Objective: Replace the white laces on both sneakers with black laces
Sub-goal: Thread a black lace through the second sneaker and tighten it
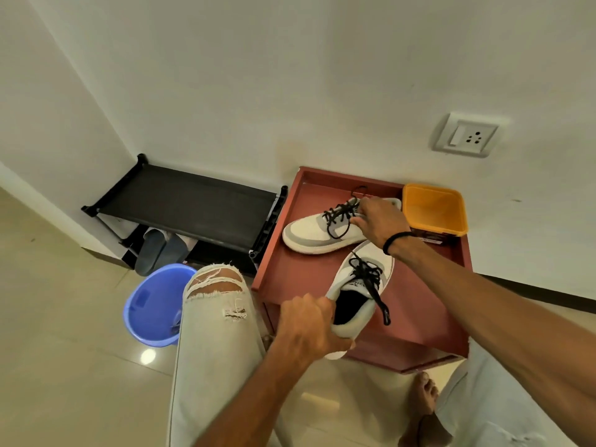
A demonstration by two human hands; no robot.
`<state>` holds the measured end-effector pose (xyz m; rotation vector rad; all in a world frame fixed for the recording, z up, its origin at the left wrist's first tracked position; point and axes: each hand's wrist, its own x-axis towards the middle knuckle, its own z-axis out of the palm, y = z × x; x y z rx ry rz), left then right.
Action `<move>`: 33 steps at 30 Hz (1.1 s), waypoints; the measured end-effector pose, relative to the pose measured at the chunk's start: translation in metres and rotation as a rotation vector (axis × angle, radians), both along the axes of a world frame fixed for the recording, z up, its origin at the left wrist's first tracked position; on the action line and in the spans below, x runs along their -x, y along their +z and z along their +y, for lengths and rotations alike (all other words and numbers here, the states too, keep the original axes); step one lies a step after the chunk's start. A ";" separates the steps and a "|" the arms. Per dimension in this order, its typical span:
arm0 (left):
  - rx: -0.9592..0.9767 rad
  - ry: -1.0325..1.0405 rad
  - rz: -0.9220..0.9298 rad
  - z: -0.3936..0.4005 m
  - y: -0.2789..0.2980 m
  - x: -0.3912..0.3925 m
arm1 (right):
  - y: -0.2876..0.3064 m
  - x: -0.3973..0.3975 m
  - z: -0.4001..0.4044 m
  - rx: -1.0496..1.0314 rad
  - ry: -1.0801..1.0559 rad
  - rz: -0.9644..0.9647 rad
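White-and-grey sneakers (317, 232) are wearing black laces (338, 216) on a red table (290, 269); orange tub (433, 209) far right, blue bucket (154, 304) left.

Glossy floor tiles (64, 317) – ripped (frayed) cloth jeans (213, 333).

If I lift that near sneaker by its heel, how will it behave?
The near sneaker probably lifts easily: the left hand holds its heel alone. Its loose black lace will likely dangle. The soft collar may flex.
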<state>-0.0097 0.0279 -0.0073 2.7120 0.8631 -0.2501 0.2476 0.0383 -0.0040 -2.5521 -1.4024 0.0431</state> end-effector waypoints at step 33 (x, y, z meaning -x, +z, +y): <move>0.083 0.483 -0.350 0.008 -0.020 -0.002 | 0.010 0.049 -0.008 -0.738 -0.639 0.341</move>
